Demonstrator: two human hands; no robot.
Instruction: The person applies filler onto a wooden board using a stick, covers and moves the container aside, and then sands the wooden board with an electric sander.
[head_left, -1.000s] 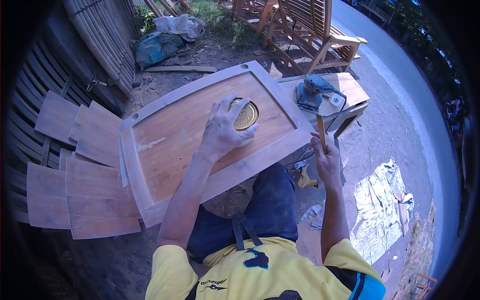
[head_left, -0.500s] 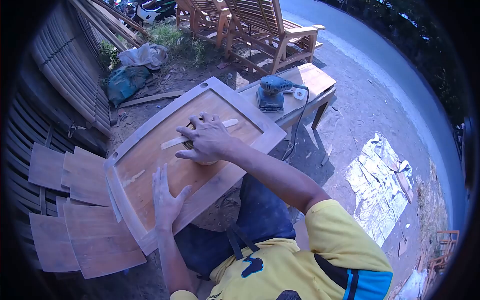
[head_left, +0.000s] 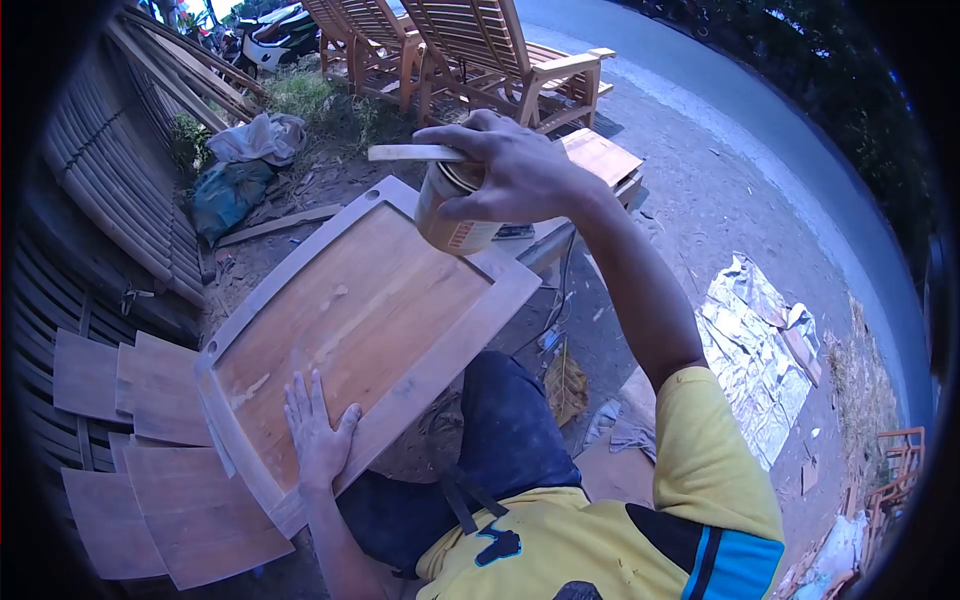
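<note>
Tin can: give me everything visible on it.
The can is a short, metallic-looking cylinder with a rimmed top, tilted slightly. Its side is pale brownish, with reddish print too small to read. The right hand grips it from above, hiding much of the top, so lid state can't be told. A flat, pale stick lies across the top, under the fingers. It appears raised over the framed panel.

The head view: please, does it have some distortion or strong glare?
Head view: yes, wide-lens distortion bends the road, with black corners; sunlight glares off the crumpled sheet; the foliage sinks into darkness; print on the can is too small to read.
</note>
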